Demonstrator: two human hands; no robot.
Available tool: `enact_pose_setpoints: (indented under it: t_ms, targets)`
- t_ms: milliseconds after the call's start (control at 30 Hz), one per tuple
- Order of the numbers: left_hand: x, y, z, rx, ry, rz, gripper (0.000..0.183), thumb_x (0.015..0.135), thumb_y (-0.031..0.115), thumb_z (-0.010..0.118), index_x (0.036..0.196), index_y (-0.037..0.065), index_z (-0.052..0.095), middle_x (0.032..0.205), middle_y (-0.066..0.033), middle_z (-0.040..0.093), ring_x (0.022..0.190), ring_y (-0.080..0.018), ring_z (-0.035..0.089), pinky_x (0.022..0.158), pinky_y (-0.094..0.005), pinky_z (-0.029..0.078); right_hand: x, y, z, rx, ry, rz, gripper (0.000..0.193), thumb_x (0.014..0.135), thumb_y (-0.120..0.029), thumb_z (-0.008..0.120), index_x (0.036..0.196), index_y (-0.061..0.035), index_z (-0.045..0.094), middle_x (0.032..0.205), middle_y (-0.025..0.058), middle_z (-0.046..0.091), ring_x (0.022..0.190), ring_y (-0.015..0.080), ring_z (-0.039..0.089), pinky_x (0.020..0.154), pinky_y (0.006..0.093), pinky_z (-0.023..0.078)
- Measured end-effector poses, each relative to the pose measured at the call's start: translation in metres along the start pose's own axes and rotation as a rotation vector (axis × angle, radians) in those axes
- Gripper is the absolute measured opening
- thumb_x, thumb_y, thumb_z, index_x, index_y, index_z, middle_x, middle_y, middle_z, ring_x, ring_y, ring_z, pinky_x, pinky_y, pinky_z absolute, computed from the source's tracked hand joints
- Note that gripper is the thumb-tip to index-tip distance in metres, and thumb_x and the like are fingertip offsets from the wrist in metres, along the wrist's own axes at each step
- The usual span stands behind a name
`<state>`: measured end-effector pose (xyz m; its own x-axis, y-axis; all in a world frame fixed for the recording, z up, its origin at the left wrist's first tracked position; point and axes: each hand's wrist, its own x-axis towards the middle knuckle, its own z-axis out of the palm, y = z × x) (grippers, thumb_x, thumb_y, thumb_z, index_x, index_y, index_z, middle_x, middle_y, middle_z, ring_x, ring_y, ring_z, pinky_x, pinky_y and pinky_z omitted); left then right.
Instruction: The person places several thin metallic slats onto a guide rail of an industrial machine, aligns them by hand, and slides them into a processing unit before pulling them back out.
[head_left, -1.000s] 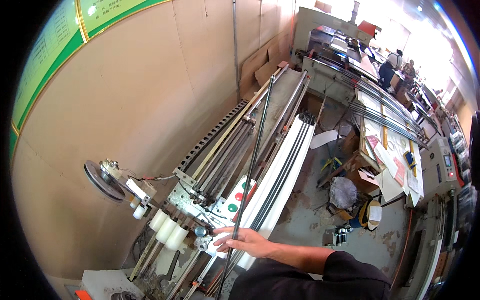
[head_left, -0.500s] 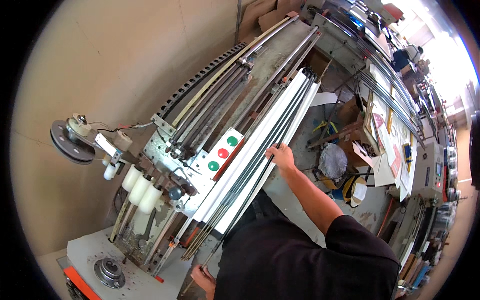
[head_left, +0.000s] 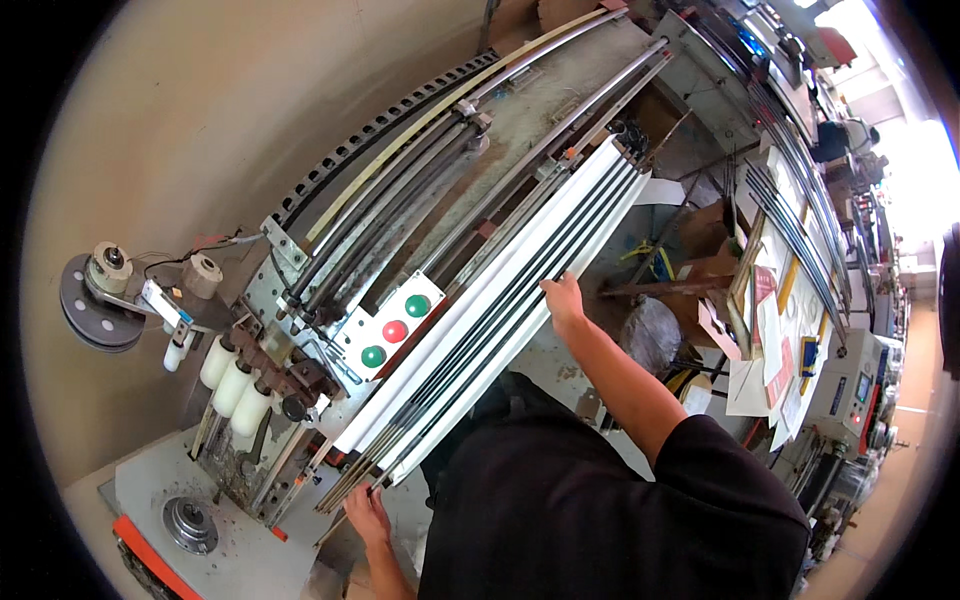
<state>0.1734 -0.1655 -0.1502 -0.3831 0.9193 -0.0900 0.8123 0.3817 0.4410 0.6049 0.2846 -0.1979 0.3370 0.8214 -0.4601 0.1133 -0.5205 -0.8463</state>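
Note:
Several long, thin black rods [head_left: 520, 296] lie side by side, slightly apart, along a white trough [head_left: 428, 372] that slants from the lower left to the upper right. Their lower ends [head_left: 352, 478] are tan and stick out past the trough's near end. My right hand [head_left: 562, 298] has its fingers closed on the rod nearest my body, around mid-length. Down by the tan ends, my left hand [head_left: 367, 512] pinches the lower end of a rod. Part of its grip is hidden by its own fingers.
Beyond the trough stands a long machine with a white button box [head_left: 390, 326], white rollers [head_left: 233, 388] and a grey wheel [head_left: 98, 305]. To the right are cardboard boxes [head_left: 705, 235], a plastic bag [head_left: 652, 332] and a table [head_left: 790, 245] with more rods. A person [head_left: 838, 140] is far off.
The rods have gone from bunched to more evenly spread across the trough. My left hand has come up closer to the trough's end. The whole view has shifted.

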Motion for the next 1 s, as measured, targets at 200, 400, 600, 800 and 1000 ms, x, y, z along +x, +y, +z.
enact_pose_setpoints:
  t_ms: [200,400,600,800,1000]
  targets:
    - [0.015,-0.009,0.019,-0.051,-0.097,0.028,0.019,0.099,0.022,0.077,0.110,0.007,0.072,0.102,-0.0145,0.075,0.097,-0.0417,0.068,0.089,-0.0513,0.049,-0.045,-0.012,0.010,-0.055,-0.016,-0.098,0.079,0.100,-0.012,0.070,0.169,0.0021,0.035,0.172,0.0258,0.043,0.161,0.0392,0.041,0.127,0.0453,0.038]
    - [0.014,-0.022,0.046,-0.046,-0.185,-0.039,0.023,0.094,0.024,0.083,0.111,0.011,0.075,0.102,-0.0168,0.077,0.097,-0.0429,0.072,0.085,-0.0530,0.055,-0.097,-0.011,-0.037,0.024,-0.087,-0.202,0.065,0.102,-0.006,0.069,0.162,0.0017,0.046,0.163,0.0227,0.053,0.152,0.0355,0.051,0.121,0.0451,0.046]
    - [0.011,0.000,0.047,0.062,-0.180,-0.139,0.024,0.091,0.021,0.083,0.114,0.014,0.077,0.109,-0.0120,0.078,0.100,-0.0396,0.073,0.086,-0.0502,0.058,-0.055,0.021,-0.117,0.003,0.197,-0.120,0.051,0.100,-0.002,0.069,0.149,0.0008,0.060,0.143,0.0149,0.067,0.128,0.0237,0.065,0.109,0.0358,0.052]
    - [0.022,0.039,0.038,0.143,-0.176,-0.189,0.029,0.091,0.010,0.075,0.120,0.014,0.075,0.111,-0.0139,0.075,0.104,-0.0413,0.070,0.089,-0.0516,0.056,0.059,0.032,-0.184,0.170,0.179,0.053,0.045,0.102,-0.009,0.071,0.146,-0.0032,0.064,0.134,0.0084,0.071,0.113,0.0177,0.069,0.093,0.0306,0.054]
    - [0.044,0.137,0.043,0.317,0.055,-0.382,0.029,0.089,-0.003,0.066,0.117,0.004,0.070,0.111,-0.0206,0.069,0.106,-0.0421,0.066,0.092,-0.0507,0.055,0.193,0.008,-0.200,0.161,-0.069,0.117,0.035,0.105,-0.017,0.072,0.136,-0.0007,0.071,0.121,0.0082,0.075,0.103,0.0191,0.072,0.092,0.0340,0.055]
